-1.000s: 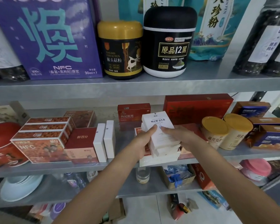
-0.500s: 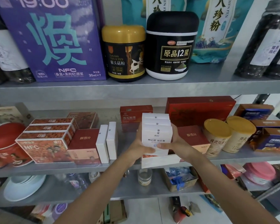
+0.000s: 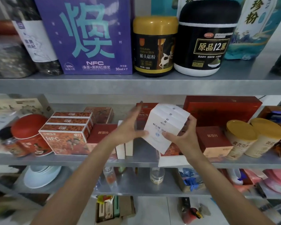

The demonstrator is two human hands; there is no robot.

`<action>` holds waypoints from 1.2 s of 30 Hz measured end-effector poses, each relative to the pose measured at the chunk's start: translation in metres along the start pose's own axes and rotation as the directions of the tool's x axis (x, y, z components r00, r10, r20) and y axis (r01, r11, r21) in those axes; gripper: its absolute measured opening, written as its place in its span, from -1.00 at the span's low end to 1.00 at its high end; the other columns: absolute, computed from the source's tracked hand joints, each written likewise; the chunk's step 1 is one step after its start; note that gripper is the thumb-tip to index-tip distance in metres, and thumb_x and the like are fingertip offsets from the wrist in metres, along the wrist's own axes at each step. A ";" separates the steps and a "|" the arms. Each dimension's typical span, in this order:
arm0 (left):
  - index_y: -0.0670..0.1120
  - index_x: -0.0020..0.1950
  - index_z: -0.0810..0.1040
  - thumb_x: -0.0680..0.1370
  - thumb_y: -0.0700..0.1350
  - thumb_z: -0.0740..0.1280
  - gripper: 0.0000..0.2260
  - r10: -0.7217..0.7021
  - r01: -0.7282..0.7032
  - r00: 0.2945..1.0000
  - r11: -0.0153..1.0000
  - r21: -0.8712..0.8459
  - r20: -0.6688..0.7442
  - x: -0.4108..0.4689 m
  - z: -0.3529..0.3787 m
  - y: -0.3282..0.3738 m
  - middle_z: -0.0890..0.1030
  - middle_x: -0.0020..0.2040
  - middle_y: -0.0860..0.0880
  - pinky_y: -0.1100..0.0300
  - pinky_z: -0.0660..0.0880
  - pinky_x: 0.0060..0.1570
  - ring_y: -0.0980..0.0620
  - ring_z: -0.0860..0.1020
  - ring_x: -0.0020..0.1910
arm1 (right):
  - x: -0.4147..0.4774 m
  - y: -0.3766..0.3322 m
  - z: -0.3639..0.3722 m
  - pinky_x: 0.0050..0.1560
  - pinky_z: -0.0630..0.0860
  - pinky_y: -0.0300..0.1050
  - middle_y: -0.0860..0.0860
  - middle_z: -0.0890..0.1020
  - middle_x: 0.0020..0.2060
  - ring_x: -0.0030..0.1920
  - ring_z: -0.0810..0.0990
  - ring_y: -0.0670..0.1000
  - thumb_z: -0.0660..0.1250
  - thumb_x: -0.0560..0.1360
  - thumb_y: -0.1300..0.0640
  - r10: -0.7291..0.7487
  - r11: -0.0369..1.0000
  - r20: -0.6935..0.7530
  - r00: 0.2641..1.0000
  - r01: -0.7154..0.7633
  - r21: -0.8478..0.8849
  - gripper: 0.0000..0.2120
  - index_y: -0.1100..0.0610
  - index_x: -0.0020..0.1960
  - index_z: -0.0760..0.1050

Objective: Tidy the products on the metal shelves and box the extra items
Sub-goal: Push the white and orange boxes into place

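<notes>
Left to right: purple carton (image 3: 94, 36) with a large teal character; black jar (image 3: 154, 49) with a gold lid and pale deer motif; black tub (image 3: 208, 39) with a white band and base. Orange-red boxes (image 3: 66, 135), speckled print; stack of white boxes (image 3: 165, 125), small blue mark; deep red cartons (image 3: 214, 140); cream tubs (image 3: 238, 143), mustard lids. Metal shelves (image 3: 136, 86) grey.

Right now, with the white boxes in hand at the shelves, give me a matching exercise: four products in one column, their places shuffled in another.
1. stack of white cardboard boxes
2. black jar with gold lid
3. round red tin
4. two beige tubs with yellow lids

A. middle metal shelf, far left
B. upper metal shelf
C. middle metal shelf, right side
D. tilted, gripped by the right hand

Pairs: 1-D, 2-B, 3-A, 4-C.
</notes>
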State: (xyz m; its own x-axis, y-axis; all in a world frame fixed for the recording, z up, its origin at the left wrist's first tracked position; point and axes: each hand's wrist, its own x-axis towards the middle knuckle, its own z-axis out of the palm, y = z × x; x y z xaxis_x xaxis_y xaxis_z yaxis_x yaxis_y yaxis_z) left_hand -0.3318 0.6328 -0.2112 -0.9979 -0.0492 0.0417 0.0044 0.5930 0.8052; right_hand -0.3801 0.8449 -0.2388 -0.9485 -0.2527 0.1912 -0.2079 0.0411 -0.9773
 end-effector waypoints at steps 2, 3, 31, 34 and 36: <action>0.14 0.57 0.12 0.55 -0.17 0.39 -0.31 0.008 -0.006 0.992 1.000 0.018 -0.122 -0.001 -0.029 -0.018 0.12 0.56 0.08 0.16 0.20 0.39 0.14 0.15 0.45 | -0.009 0.002 0.022 0.26 0.51 0.13 -0.01 0.43 0.27 0.30 0.46 -0.02 0.62 0.25 0.25 -0.010 1.000 -0.152 0.988 0.012 0.013 -0.15 -0.01 0.32 0.15; 0.06 0.56 0.20 0.59 -0.18 0.33 -0.42 0.010 -0.005 0.987 0.999 0.036 -0.160 -0.001 -0.039 -0.029 0.18 0.55 0.01 0.16 0.21 0.41 0.07 0.20 0.47 | -0.014 0.002 0.035 0.28 0.49 0.11 -0.02 0.41 0.26 0.29 0.44 -0.03 0.63 0.23 0.22 -0.026 1.000 -0.230 0.973 0.024 -0.012 -0.14 -0.02 0.30 0.14; 0.11 0.60 0.04 0.41 -0.41 0.41 -0.08 -0.068 -0.032 0.901 0.974 0.222 0.429 0.042 -0.070 -0.087 0.16 0.52 -0.08 0.22 0.32 0.17 -0.05 0.26 0.43 | -0.031 0.049 0.166 0.43 0.17 0.19 0.36 0.29 0.38 0.40 0.27 0.33 0.56 0.25 -0.20 -0.089 0.756 -0.556 0.826 -0.307 -0.578 0.14 0.39 0.50 0.06; 0.09 0.61 -0.02 0.39 -0.37 0.46 -0.03 -0.076 -0.059 0.888 0.959 0.276 0.454 0.046 -0.064 -0.084 0.13 0.50 -0.06 0.22 0.34 0.19 -0.07 0.26 0.41 | -0.037 0.049 0.159 0.41 0.13 0.05 0.28 0.23 0.45 0.44 0.20 0.25 0.57 0.29 -0.12 -0.131 0.823 -0.501 0.856 -0.188 -0.536 0.10 0.25 0.55 0.00; 0.05 0.60 0.02 0.35 -0.37 0.49 -0.02 -0.068 -0.081 0.889 0.950 0.302 0.453 0.047 -0.062 -0.085 0.14 0.47 -0.06 0.21 0.34 0.23 -0.07 0.26 0.41 | -0.036 0.051 0.151 0.34 0.22 0.02 0.26 0.33 0.36 0.36 0.30 0.22 0.58 0.29 -0.10 -0.150 0.801 -0.450 0.880 -0.158 -0.577 0.01 0.22 0.52 0.13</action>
State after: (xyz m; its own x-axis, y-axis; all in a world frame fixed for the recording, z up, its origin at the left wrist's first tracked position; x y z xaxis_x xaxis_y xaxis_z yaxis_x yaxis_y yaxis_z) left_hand -0.3756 0.5308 -0.2410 -0.9166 0.2799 -0.2855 0.0659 0.8100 0.5827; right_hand -0.3199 0.7102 -0.3090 -0.9112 0.2068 0.3564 -0.1544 0.6305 -0.7606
